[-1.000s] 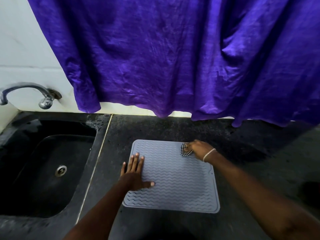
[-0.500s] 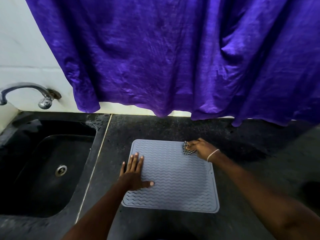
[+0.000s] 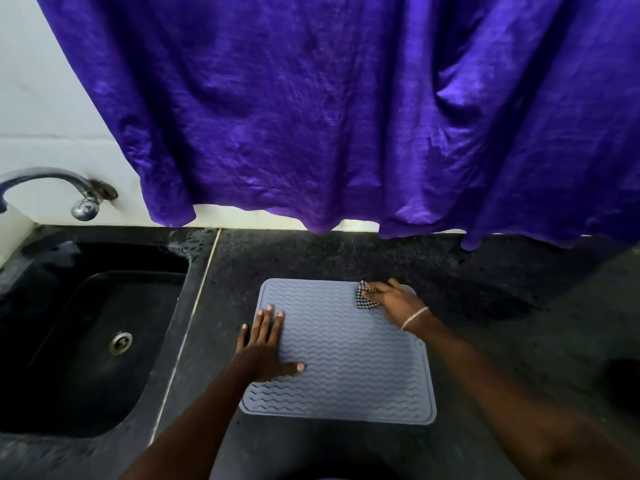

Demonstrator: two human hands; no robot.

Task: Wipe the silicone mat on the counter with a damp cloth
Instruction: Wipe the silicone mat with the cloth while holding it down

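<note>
A square grey silicone mat (image 3: 349, 362) with a wavy ribbed pattern lies flat on the black counter (image 3: 311, 261). My left hand (image 3: 265, 348) rests palm down on the mat's left edge, fingers spread, holding nothing. My right hand (image 3: 398, 301) sits at the mat's far right corner, fingers closed on a small black-and-white checked cloth (image 3: 363, 296) pressed against the mat. Most of the cloth is hidden under that hand.
A black sink (image 3: 86, 341) with a metal drain is set into the counter to the left, with a metal tap (image 3: 69, 188) above it. A purple curtain (image 3: 346, 116) hangs over the back wall, its hem just above the counter.
My right hand with the cloth has stayed near the mat's far right corner, shifting only slightly. My left hand has not moved.
</note>
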